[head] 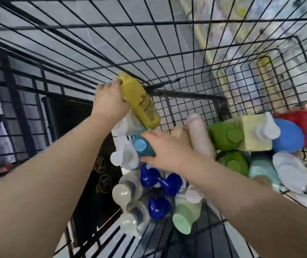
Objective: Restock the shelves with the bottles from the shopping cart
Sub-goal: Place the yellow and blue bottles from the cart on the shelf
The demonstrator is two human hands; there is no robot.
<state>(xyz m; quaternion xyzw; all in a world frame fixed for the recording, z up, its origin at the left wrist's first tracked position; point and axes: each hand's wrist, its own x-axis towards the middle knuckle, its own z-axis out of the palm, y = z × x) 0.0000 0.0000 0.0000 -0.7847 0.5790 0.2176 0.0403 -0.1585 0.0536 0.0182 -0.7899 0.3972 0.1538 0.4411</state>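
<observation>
Left hand: grip clenched round the cap end of a yellow bottle, lifted clear of the pile, long axis slanting down toward the right. Right hand: fingers spread, nothing grasped, fingertips on a blue-capped clear bottle just left of it. Remaining bottles lie jumbled in the wire shopping cart. Right hand nearer; likely next pick.

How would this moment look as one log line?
left hand: holds yellow bottle | right hand: on light-blue-capped bottle | cart: many bottles
</observation>
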